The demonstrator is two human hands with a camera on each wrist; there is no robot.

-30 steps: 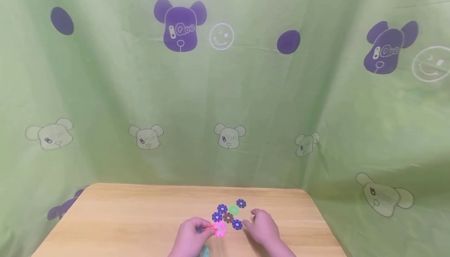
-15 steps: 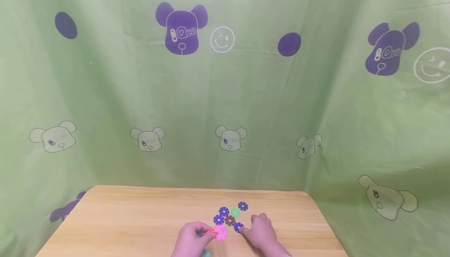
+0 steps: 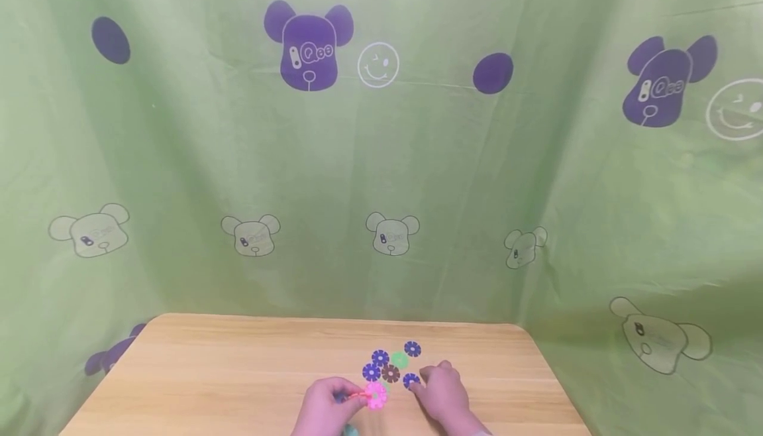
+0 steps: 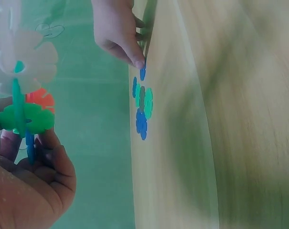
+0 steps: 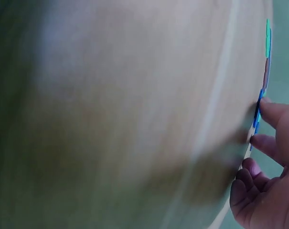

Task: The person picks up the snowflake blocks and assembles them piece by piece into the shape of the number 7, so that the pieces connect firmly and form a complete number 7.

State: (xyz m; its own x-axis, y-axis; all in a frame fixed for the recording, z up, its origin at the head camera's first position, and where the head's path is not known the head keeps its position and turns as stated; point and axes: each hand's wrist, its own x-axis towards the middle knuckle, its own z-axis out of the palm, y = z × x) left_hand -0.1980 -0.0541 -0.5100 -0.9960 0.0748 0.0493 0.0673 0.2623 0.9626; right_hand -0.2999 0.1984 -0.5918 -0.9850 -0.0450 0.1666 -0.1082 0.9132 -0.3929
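Observation:
My left hand (image 3: 348,397) grips a small cluster of slotted plastic discs, with a pink disc (image 3: 375,396) at its front. In the left wrist view the left hand (image 4: 30,143) holds that cluster (image 4: 24,117) off the table: pale, orange, green and blue discs joined together. My right hand (image 3: 418,386) lies just right of it, fingertips pinching a blue disc (image 3: 410,380) that lies on the wooden table (image 3: 238,370). The right wrist view shows the right hand (image 5: 262,125) with its thumb and fingers closed round the blue disc (image 5: 256,114).
Several loose discs lie just beyond the hands: blue ones (image 3: 380,357), a brown one (image 3: 390,374), a green one (image 3: 399,360) and a farther blue one (image 3: 412,348). A green printed curtain (image 3: 381,158) hangs behind and beside the table.
My right hand has moved left to the blue disc and closed its fingertips on it. The left hand has kept hold of the cluster, almost still.

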